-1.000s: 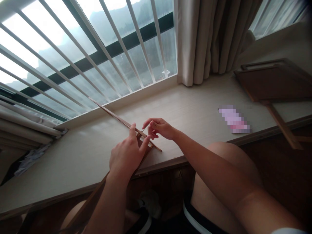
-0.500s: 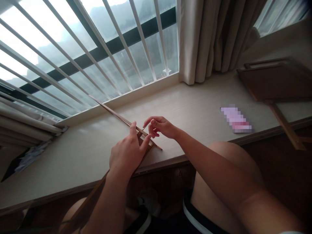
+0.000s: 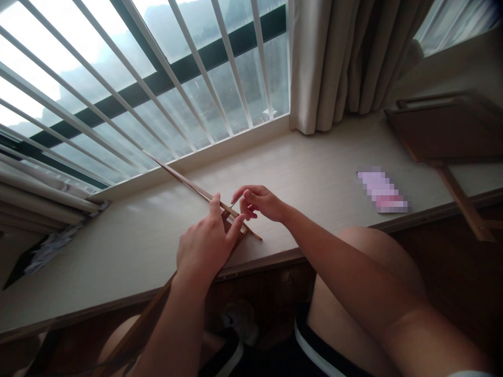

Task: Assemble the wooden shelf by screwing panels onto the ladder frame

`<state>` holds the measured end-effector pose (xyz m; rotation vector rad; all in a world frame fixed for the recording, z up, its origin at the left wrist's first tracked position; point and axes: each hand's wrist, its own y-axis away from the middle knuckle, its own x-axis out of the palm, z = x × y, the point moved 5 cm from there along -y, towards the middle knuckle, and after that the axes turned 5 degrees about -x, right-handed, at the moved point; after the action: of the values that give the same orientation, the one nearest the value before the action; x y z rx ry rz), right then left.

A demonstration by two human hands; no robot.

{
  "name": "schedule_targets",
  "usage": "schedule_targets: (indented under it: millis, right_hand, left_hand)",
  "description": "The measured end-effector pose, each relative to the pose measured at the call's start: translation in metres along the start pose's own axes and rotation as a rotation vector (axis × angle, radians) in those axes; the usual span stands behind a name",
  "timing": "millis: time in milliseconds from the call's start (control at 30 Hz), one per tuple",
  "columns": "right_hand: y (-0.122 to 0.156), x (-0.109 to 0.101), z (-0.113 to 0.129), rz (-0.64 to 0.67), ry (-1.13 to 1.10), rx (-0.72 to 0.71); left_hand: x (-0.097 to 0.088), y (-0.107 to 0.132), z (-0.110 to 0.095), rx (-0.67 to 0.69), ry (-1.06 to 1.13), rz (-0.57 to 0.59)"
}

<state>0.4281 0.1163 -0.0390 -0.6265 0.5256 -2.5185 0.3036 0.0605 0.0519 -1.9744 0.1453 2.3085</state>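
My left hand (image 3: 206,243) is closed around the joint of two thin wooden strips (image 3: 178,177) that cross on the pale window ledge (image 3: 314,173). One strip runs up and left toward the window bars; the other drops down past the ledge's edge toward my lap. My right hand (image 3: 259,201) pinches a small thin pin-like piece against the strips right beside my left fingers, thumb and forefinger pressed together. What that piece is cannot be made out.
A white barred window (image 3: 157,84) backs the ledge, with beige curtains (image 3: 346,57) at the right. A flat pink item (image 3: 382,189) lies on the ledge. A dark wooden tray with a leg (image 3: 448,131) stands far right. My bare knees (image 3: 373,262) are below.
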Motion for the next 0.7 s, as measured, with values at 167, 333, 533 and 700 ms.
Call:
schedule_targets:
  millis: [167,333,533,700]
  right_hand:
    - [0.0002,0.0004,0.0002,-0.004,-0.001,0.0]
    - [0.0002,0.0007,0.0004,-0.02,0.002,0.013]
    - [0.0003,0.0011,0.0007,-0.012,-0.002,0.013]
    - [0.0002,0.0011,0.0009,-0.014,-0.005,0.014]
  left_hand:
    - [-0.001,0.0001,-0.0002,-0.004,-0.001,0.006]
    - [-0.0005,-0.0004,0.0006,0.006,0.008,-0.009]
    - [0.0008,-0.0003,0.0014,0.016,0.003,-0.021]
    - [0.0007,0.0001,0.0013,0.002,0.002,-0.006]
